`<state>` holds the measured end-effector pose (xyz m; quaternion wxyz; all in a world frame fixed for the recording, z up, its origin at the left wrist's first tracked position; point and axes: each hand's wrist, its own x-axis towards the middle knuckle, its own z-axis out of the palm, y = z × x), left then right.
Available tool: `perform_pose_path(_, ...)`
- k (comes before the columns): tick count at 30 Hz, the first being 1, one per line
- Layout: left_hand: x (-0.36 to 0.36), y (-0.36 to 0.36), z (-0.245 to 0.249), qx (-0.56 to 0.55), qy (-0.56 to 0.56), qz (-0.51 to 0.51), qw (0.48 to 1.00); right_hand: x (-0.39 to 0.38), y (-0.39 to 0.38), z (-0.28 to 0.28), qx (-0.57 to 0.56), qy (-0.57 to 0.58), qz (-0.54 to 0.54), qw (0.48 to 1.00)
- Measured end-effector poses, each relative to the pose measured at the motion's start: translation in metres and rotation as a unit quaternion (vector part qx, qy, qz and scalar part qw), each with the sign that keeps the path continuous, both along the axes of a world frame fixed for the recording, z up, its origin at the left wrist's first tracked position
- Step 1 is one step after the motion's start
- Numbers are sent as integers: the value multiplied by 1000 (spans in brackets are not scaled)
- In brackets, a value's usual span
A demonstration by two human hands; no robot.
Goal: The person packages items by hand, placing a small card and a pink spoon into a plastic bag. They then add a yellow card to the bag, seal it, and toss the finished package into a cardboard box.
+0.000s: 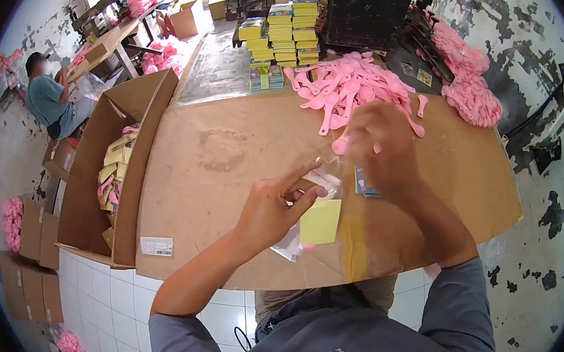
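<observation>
My left hand [274, 207] is over the near part of the cardboard-covered table [210, 202], thumb and fingers around the upper end of a clear plastic bag [326, 180]. A pale yellow card [321, 222] shows at that bag, with a bit of pink at its lower edge. My right hand [383, 147] is smeared by motion, so its fingers cannot be read. It hovers in front of a heap of pink plastic spoons [355, 89]. Partly hidden below it lies a small blue printed card [364, 182].
On the left stands a long open carton [151, 140] holding yellow-carded packs [116, 160]. Stacks of yellow-edged cards [281, 35] rise at the back, beside a dark machine [368, 7]. Pink bundles [463, 59] lie at the right. A co-worker [47, 96] sits far left.
</observation>
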<state>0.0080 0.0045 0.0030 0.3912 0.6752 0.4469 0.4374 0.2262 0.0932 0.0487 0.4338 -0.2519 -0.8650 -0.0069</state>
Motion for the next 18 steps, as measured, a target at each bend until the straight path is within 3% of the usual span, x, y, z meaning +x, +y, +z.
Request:
perform_pose_path(2, -1, 3, -3, -19, -31, 3, 999, 21, 5, 16, -181, 95, 34, 978)
perform_pose_path(4, -1, 7, -7, -31, -68, 7, 997, 70, 11, 35, -441, 97, 81, 889)
perform_pose_path(6, -2, 10, -10, -34, -114, 17, 993, 156, 31, 34, -579, 90, 114, 802)
perform_pose_path(7, -3, 10, -9, -35, -130, 14, 991, 193, 44, 30, -592, 132, 202, 769)
perform_pose_path(9, -2, 10, -8, -40, -162, 5, 986, 243, 66, 7, -564, 160, 147, 797)
perform_pose_path(11, -1, 10, -9, -50, -145, 15, 988, 262, 77, -15, -449, 126, -143, 873)
perform_pose_path(14, -1, 12, -10, -53, -155, 34, 986, 260, 66, -23, -204, -10, -322, 925)
perform_pose_path(17, -2, 17, -17, -44, -163, 54, 984, 228, 45, -26, 60, -147, -463, 872)
perform_pose_path(18, -1, 18, -19, -40, -161, 59, 984, 208, 41, -26, 8, -72, -387, 919)
